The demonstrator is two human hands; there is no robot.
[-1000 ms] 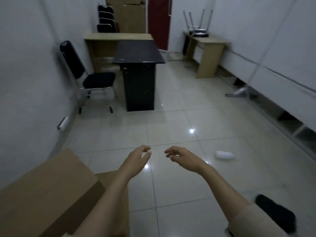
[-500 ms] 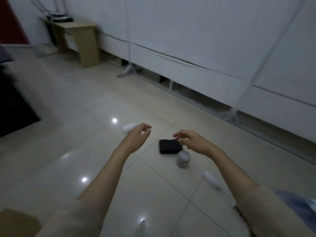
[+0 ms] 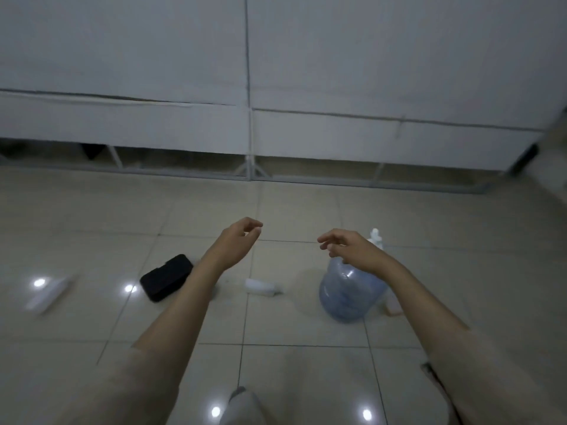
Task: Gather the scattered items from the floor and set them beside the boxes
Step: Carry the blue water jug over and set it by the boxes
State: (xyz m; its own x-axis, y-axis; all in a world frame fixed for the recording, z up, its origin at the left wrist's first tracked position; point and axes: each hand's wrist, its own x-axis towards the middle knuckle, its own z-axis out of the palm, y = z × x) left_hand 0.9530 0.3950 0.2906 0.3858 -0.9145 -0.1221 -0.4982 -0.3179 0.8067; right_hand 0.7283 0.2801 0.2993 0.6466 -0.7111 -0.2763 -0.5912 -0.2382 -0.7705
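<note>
Scattered items lie on the tiled floor in front of me. A black case (image 3: 166, 277) lies left of my left forearm. A small white bottle (image 3: 261, 287) lies on its side between my arms. A large blue water jug (image 3: 348, 294) stands under my right hand (image 3: 352, 246), with a white spray bottle (image 3: 376, 237) behind it. A blurred white object (image 3: 49, 294) lies at far left. My left hand (image 3: 239, 239) hovers with loosely curled fingers and holds nothing. The right hand is likewise empty. No boxes are in view.
A white panel wall (image 3: 276, 72) on a metal frame (image 3: 251, 176) runs across the back, with a gap beneath it. My foot (image 3: 241, 406) shows at the bottom edge. Ceiling lights glint on the glossy tiles.
My view has swung right from the desks and cardboard box to face the white wall. The jug and spray bottle have come into sight. Both hands stay raised and empty.
</note>
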